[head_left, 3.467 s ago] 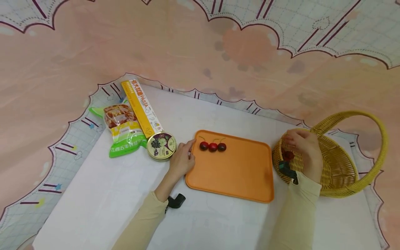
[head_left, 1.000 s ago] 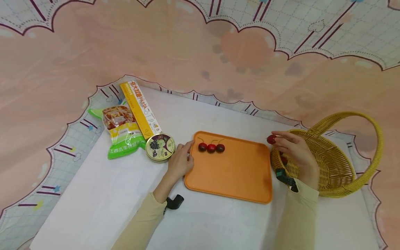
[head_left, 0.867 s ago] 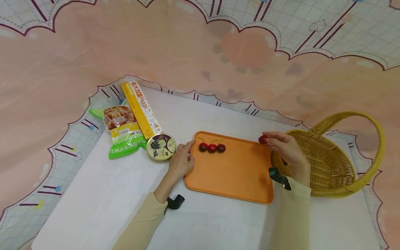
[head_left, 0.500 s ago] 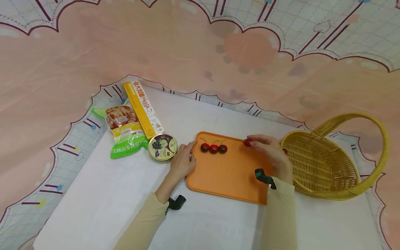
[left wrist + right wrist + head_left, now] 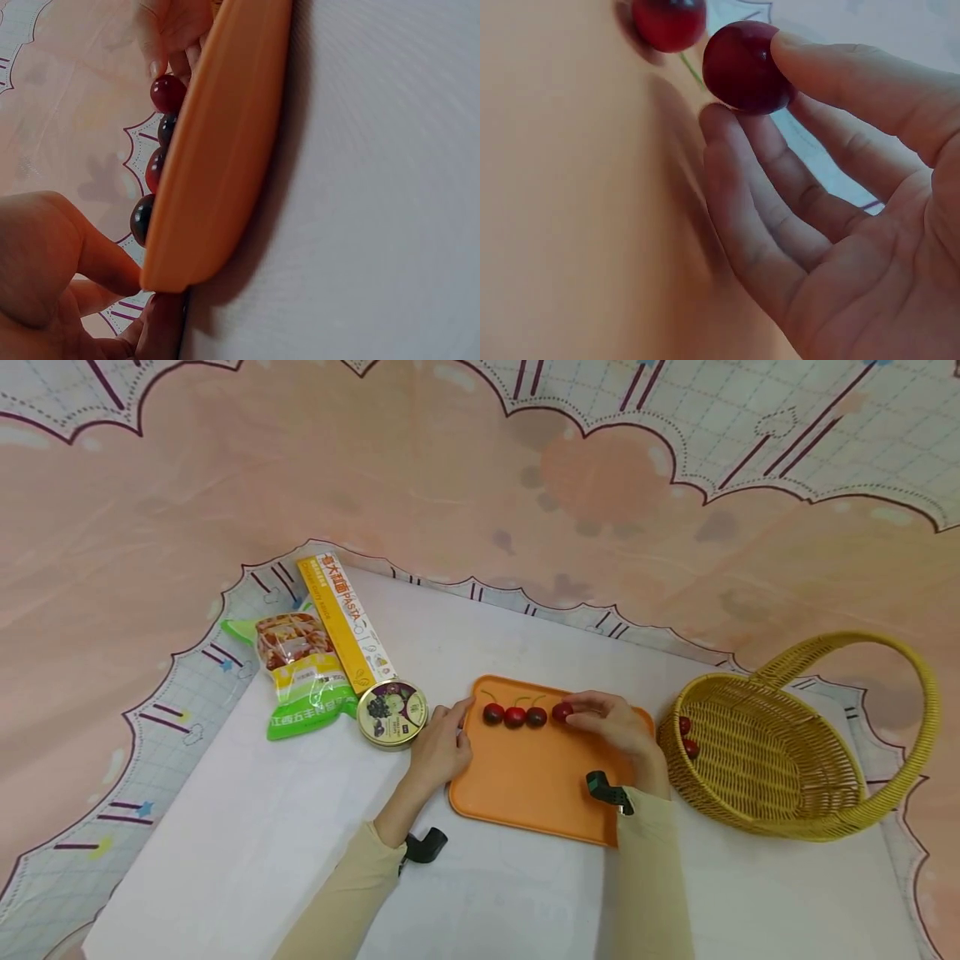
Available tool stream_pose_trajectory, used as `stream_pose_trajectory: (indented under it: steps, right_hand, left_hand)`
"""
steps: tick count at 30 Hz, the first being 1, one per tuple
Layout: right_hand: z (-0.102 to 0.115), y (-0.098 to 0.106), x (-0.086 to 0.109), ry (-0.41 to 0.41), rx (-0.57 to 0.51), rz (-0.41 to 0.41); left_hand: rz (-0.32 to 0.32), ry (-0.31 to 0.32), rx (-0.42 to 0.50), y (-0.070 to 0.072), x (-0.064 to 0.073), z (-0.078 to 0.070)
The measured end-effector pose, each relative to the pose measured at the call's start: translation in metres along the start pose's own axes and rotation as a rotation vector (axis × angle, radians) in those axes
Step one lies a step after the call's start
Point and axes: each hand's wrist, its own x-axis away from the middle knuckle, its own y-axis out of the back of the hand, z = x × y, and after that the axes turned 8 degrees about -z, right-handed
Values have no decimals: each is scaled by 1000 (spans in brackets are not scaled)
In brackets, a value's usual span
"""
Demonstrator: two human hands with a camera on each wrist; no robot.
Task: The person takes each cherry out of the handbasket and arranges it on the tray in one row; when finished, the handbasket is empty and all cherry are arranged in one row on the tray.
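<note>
My right hand (image 5: 611, 727) pinches a dark red cherry (image 5: 562, 712) between thumb and fingertips, low over the orange tray (image 5: 540, 785). In the right wrist view the held cherry (image 5: 746, 67) is close beside another cherry (image 5: 669, 22) with a green stem. On the tray, three stemmed cherries (image 5: 514, 717) form a row left of the held one. My left hand (image 5: 438, 747) holds the tray's left rim; the left wrist view has its thumb on the rim and a finger against the outer edge.
A yellow wicker basket (image 5: 765, 760) with a tall handle stands right of the tray, two cherries (image 5: 688, 747) inside. Left of my left hand are a round tin (image 5: 392, 713), a pasta box (image 5: 347, 622) and a green-yellow food bag (image 5: 303, 681).
My right hand has lifted a cherry from the basket and carried it left over the tray to the right end of the row. The left hand has stayed at the tray's rim.
</note>
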Motion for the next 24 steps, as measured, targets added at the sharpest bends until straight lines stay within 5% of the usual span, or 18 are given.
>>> stream_pose_trajectory:
  steps: [14,24]
  right_hand:
    - [-5,-12,2,95,63,-10]
    - [5,-16,3,54,131,-38]
  left_hand:
    - [-8,-1,-14,1,1,-1]
    - [-1,5,-13,1,0,-1]
